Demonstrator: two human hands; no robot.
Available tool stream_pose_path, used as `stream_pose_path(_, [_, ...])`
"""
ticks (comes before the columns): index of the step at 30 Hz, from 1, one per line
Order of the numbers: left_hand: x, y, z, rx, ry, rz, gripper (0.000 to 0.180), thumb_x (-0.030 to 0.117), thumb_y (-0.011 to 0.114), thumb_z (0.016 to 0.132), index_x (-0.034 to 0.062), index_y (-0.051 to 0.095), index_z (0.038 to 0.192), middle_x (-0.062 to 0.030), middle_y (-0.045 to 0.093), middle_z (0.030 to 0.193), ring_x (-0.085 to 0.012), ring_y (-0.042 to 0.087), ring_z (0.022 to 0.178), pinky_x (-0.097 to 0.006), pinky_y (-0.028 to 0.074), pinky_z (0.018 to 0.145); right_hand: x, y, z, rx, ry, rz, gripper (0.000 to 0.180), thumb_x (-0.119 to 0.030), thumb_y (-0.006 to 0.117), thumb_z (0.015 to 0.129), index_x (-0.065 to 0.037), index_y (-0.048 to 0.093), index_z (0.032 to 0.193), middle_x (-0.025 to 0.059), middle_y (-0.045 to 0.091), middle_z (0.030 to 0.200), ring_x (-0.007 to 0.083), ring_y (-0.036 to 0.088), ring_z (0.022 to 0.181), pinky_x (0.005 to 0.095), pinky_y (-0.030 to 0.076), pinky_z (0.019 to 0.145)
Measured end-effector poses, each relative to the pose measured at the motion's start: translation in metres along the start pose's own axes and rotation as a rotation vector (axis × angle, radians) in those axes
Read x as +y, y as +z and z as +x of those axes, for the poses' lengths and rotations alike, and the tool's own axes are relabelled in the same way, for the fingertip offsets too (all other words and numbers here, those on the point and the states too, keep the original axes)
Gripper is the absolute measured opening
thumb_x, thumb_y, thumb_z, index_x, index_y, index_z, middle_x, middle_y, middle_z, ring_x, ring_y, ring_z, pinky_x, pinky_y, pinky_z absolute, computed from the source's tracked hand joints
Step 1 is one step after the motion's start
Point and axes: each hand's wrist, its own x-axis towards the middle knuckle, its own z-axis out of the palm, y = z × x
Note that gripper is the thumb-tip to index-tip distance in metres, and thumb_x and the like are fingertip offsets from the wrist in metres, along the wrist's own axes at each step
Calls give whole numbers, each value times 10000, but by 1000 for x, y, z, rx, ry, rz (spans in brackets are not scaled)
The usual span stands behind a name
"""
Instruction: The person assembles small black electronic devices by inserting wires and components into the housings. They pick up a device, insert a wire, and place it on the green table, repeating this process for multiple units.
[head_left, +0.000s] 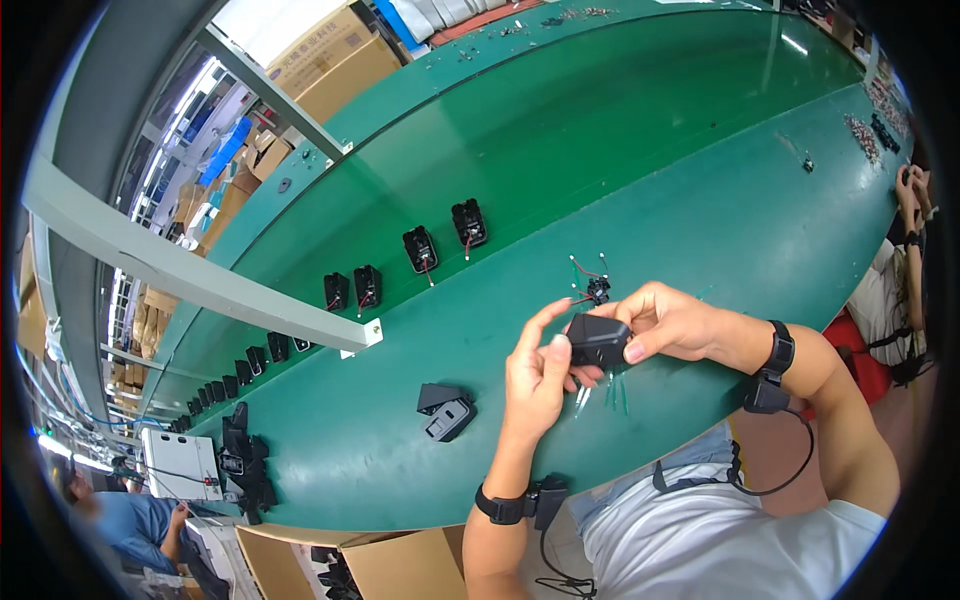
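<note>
A black plastic housing point(597, 341) is held above the green table between my two hands. My left hand point(537, 377) grips its left end, thumb on the near face. My right hand point(655, 318) pinches the right end with thumb and fingers. Just beyond the housing lies a small black part with red and green wires point(597, 290). Green and white strips point(615, 392) show on the table below the housing. To the left, two black and grey plastic shells point(449, 417) lie together on the table.
Black housings with red wires point(419, 249) stand in a row along the green belt. A grey metal post point(200, 255) crosses the left side. A white box point(181, 464) and black parts point(242, 460) sit at the left end. Other people are at both ends.
</note>
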Motion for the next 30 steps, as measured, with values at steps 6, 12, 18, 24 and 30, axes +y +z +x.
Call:
stream_pose_path(6, [21, -15, -8, 345, 181, 574, 326, 227, 611, 988, 13, 591, 1232, -112, 730, 836, -187, 694, 748, -304, 524, 667, -43, -4, 43, 170, -510, -1155, 330, -262, 878, 718, -28, 761, 920, 218, 570, 1384, 335, 616, 1182, 419, 476, 1014])
stream_pose_path(12, [44, -50, -55, 408, 296, 1340, 529, 334, 761, 846, 34, 601, 1252, -201, 636, 1214, -383, 572, 1168, -461, 444, 1017, -64, -72, 139, 312, -448, -1693, 298, -309, 833, 735, -70, 767, 900, 149, 591, 1361, 344, 568, 1192, 451, 460, 1005])
stream_pose_path(18, [11, -80, -95, 567, 139, 1436, 702, 432, 830, 737, 56, 592, 1278, -240, 547, 1303, -432, 527, 1189, -510, 436, 1004, -60, -81, 169, 302, -415, -1929, 294, -366, 798, 691, -158, 784, 899, 69, 613, 1344, 315, 546, 1227, 445, 493, 968])
stream_pose_path(24, [9, -69, -94, 591, 292, 1414, 531, 346, 841, 771, 90, 661, 1199, -223, 585, 1202, -430, 578, 1082, -490, 496, 927, -57, -82, 125, 361, -607, -1886, 468, -362, 780, 732, -148, 702, 1140, 147, 546, 1377, 370, 542, 1223, 495, 470, 994])
stream_pose_path(30, [11, -63, -97, 551, 342, 1328, 546, 297, 852, 751, 81, 655, 1211, -224, 570, 1208, -432, 570, 1081, -497, 482, 951, -150, -167, -67, 1196, -486, -2041, 306, -246, 685, 731, -168, 760, 1017, 111, 670, 1186, 343, 617, 1104, 461, 535, 912])
